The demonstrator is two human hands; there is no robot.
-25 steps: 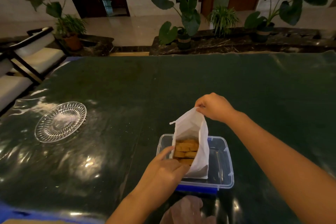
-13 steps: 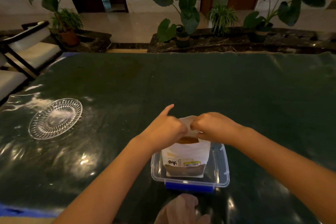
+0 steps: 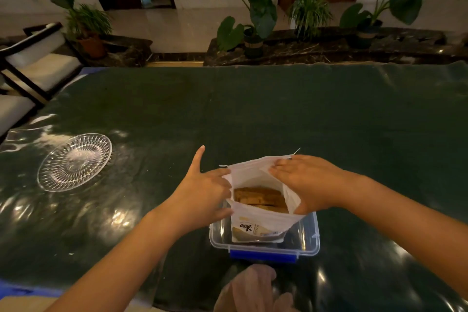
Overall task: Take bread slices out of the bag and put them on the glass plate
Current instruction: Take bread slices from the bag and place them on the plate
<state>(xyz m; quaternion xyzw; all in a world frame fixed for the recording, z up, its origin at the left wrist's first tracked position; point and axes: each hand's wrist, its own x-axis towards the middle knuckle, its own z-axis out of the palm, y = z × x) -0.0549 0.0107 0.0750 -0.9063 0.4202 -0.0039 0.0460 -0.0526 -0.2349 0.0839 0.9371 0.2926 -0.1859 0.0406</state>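
I am gripping the white bag (image 3: 255, 225) by both sides of its mouth, left hand (image 3: 202, 192) and right hand (image 3: 307, 182) spreading it over bread slices (image 3: 258, 197); the glass plate (image 3: 74, 161) is sitting empty, well left.

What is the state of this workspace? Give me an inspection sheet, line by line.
Surface: dark green table under glossy clear film, with glare.
Job's things: white bag upright in a clear container, mouth held open; bread slices inside; glass plate bare, far left.
Clutter: pale crumpled plastic at the near edge.
Hands: left hand and right hand each grip a side of the bag's mouth.
Cables: nothing seen.
Surroundings: potted plants, chair.
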